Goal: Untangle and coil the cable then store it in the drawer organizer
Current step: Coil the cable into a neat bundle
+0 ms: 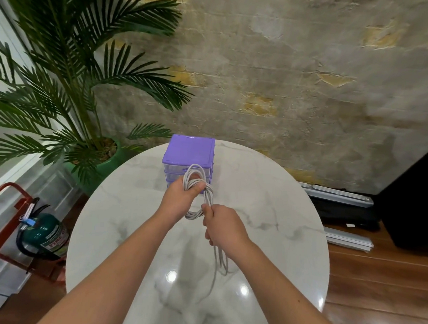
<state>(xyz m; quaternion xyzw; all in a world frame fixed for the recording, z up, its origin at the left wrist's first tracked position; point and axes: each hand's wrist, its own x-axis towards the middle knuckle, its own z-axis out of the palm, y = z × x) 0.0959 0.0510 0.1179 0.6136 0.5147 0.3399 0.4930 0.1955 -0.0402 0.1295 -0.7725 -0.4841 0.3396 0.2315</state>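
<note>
Both hands up over the middle of the round marble worktop, working the white cable. Left hand has its grip curled round a bundle of loops, thumb pressed over the strands; one loop arcs up above the fist, in front of the organizer. Right hand, just beside and nearer the person, pinches the cable where the loops hang down betw. the two hands. A few loose strands drop below the right wrist and trail onto the worktop toward the near edge.

Purple drawer organizer stands at the far edge, approx. centre, clear drawers facing the person; can't tell if any drawer is open, the hands and cable block the fronts.

Off the worktop: potted palm at far left, green fire extinguisher in a red stand on the left floor.
</note>
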